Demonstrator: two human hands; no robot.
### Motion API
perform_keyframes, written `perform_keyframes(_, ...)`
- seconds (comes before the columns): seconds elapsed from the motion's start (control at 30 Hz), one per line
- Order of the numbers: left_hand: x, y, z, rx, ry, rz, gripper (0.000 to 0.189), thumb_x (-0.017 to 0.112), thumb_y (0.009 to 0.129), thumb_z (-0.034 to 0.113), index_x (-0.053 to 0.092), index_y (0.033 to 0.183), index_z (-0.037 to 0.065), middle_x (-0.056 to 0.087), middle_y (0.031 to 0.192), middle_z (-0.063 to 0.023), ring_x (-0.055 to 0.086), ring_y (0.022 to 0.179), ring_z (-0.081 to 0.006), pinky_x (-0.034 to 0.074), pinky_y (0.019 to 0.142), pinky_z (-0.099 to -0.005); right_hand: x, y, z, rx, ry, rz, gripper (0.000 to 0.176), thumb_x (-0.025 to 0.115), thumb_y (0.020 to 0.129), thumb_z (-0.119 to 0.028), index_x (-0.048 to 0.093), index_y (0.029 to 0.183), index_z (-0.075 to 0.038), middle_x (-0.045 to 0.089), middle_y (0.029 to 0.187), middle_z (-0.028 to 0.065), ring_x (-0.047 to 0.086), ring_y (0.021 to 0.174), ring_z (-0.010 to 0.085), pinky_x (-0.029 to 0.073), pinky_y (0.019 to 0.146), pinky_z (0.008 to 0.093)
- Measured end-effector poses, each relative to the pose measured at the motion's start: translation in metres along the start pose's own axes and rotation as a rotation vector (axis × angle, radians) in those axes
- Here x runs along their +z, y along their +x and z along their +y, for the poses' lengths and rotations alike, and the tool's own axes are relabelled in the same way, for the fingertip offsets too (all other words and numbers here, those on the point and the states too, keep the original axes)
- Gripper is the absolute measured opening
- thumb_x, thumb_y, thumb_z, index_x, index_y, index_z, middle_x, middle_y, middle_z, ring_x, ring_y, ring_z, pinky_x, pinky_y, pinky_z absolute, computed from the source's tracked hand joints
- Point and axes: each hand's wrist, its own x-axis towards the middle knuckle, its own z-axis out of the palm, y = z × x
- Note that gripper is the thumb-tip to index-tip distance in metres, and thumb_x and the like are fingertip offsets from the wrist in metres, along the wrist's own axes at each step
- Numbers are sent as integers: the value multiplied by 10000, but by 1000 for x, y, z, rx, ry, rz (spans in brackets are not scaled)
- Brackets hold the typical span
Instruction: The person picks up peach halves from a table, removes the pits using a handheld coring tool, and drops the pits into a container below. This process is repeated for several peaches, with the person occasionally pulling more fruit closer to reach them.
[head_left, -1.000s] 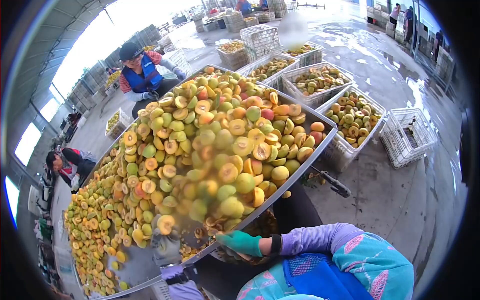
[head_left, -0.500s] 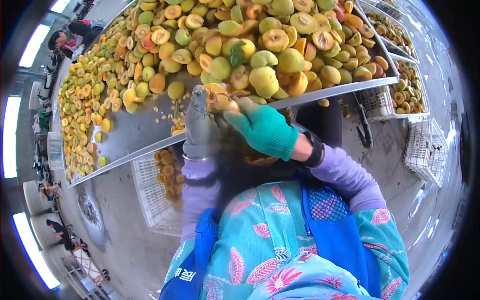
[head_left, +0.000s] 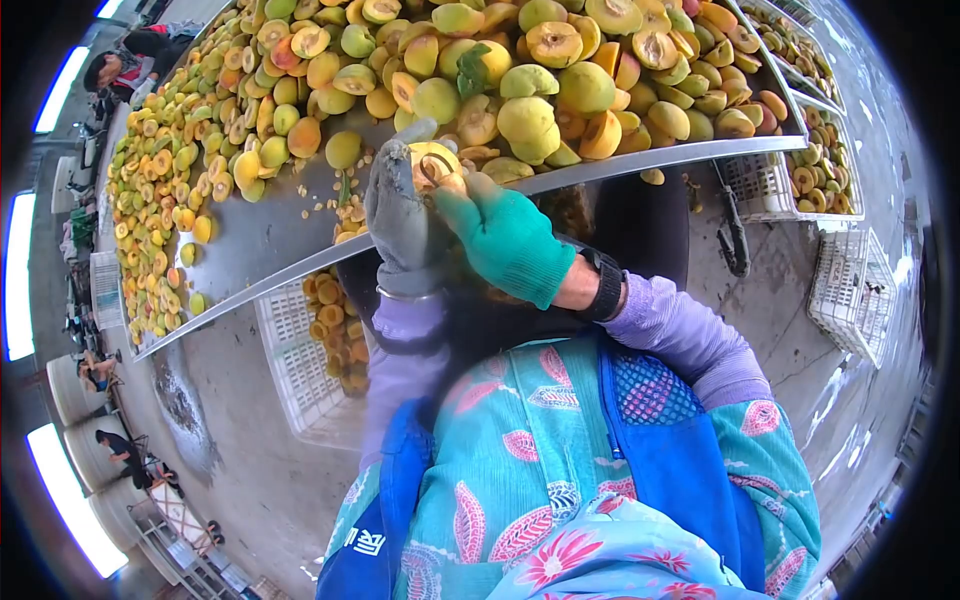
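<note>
My left hand (head_left: pixel 402 215), in a grey glove, holds a yellow peach half (head_left: pixel 432 165) with its cut side turned toward my right hand. My right hand (head_left: pixel 515 240), in a teal glove with bare fingertips, is closed against the fruit. A thin curved edge shows within the cut face, but what my right fingers grip is mostly hidden. Both hands are over the near rim of a metal table (head_left: pixel 265 235). Beyond them lies a large heap of whole-looking and halved peaches (head_left: pixel 440 100), with small pit pieces (head_left: pixel 350 215) scattered close by.
Below the table stands a white crate (head_left: pixel 300 350) holding peach halves. Filled crates (head_left: pixel 830 165) stand at the right, near another white crate (head_left: pixel 850 295) on the floor. Another person (head_left: pixel 130 70) is at the far left end of the table.
The view has shifted slightly. My hands have moved up a little, and the peach half has turned so more of its cut face shows. My left hand still holds it.
</note>
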Motion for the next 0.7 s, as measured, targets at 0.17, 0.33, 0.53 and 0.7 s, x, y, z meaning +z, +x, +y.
perform_keyframes(0.17, 7, -4, 7, 33, 57, 44, 366, 476, 993, 292, 579, 1101, -43, 623, 1041, -152, 644, 899, -235, 551, 755, -325, 2, -3, 0, 39, 21, -13, 391, 474, 964, -381, 533, 992, 4, 617, 804, 273, 606, 792, 453, 469, 678, 500)
perform_keyframes(0.33, 10, -9, 7, -74, -240, 120, 383, 476, 992, 304, 587, 1077, -52, 633, 980, -144, 631, 842, -214, 537, 700, -304, -4, -5, 1, -20, 2, -107, 363, 483, 964, -354, 557, 1027, -4, 612, 856, 274, 605, 827, 443, 469, 682, 471)
perform_keyframes(0.53, 21, -5, 21, -95, -141, 227, 336, 490, 984, 252, 622, 1011, -57, 651, 897, -112, 621, 779, -177, 514, 663, -265, 10, -2, 18, -138, 92, -49, 395, 479, 964, -361, 537, 1011, 27, 607, 760, 255, 616, 752, 417, 484, 660, 478)
perform_keyframes(0.7, 6, 14, 22, -88, 374, 98, 255, 508, 954, 188, 658, 946, -18, 657, 819, -52, 577, 707, -134, 461, 619, -260, -3, 0, -3, 231, 542, -309, 423, 449, 976, -390, 556, 981, 20, 564, 655, 137, 582, 540, 263, 451, 447, 430)
